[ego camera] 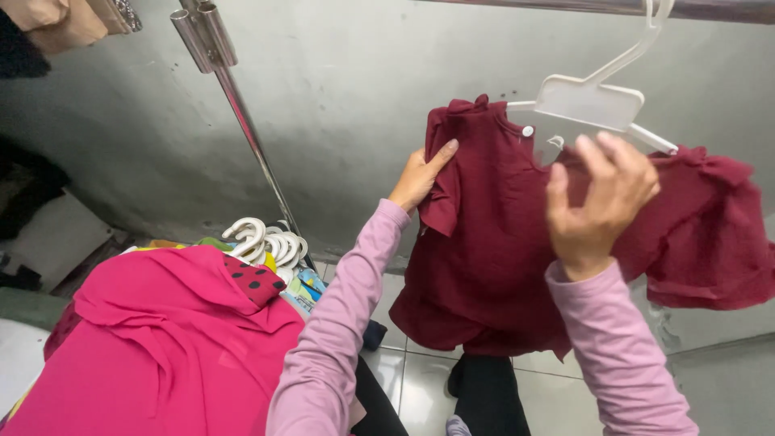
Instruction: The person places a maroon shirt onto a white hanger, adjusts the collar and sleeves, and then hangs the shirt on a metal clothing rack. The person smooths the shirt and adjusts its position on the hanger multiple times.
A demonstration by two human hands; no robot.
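A small dark red blouse [492,242] hangs on a white plastic hanger [589,101] hooked over a metal rail [710,10] at the top right. My left hand [420,178] grips the blouse's left sleeve and shoulder, fingers against the cloth. My right hand [597,202] is raised in front of the blouse's neck just below the hanger, fingers spread and curled, touching the fabric. Both arms wear pale purple sleeves.
A bright pink garment [169,339] lies on a pile at the lower left, with several white hanger hooks [266,242] beside it. A chrome rack pole [242,121] slants down the grey wall. White floor tiles [420,379] show below.
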